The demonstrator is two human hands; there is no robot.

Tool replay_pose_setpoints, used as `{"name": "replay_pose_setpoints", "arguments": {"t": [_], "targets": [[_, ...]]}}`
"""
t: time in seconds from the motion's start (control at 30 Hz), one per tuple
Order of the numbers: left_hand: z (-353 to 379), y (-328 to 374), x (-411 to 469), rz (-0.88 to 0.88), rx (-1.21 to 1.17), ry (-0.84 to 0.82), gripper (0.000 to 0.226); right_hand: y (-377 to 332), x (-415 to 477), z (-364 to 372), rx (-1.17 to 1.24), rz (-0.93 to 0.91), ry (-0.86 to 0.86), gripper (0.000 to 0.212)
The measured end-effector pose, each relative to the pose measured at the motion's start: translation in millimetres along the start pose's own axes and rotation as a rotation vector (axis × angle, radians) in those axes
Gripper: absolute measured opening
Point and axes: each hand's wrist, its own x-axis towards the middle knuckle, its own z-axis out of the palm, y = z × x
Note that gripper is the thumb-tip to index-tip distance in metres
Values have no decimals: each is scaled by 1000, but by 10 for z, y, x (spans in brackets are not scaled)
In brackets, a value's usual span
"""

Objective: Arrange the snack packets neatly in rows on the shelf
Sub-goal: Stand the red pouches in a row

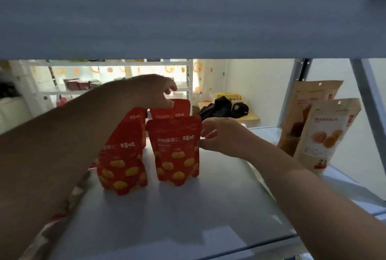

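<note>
Several red snack packets with yellow spots stand upright on the white shelf (pixel 188 218). The front left packet (pixel 123 161) and the front right packet (pixel 177 151) stand side by side. Behind them stand a back left packet (pixel 136 116) and a back right packet (pixel 179 108). My left hand (pixel 154 90) reaches over the front row and holds the top of the back right packet. My right hand (pixel 221 134) touches the right edge of the front right packet with its fingertips, fingers loosely bent.
Two tall beige snack pouches (pixel 325 134) stand at the shelf's right end by a metal upright (pixel 292 92). The shelf above (pixel 188 13) hangs low overhead. Beyond are another shelving unit (pixel 117 75) and a black cap (pixel 239 109) on a table.
</note>
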Motion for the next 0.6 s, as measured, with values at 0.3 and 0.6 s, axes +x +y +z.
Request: {"name": "replay_pose_setpoints", "arguments": {"t": [0.3,0.6], "targets": [[158,-76,241,38,110,-77,48,66,105,12,68,93,-40,15],[190,248,498,120,155,-154,31,317,5,-192,88,153,-3,9]]}}
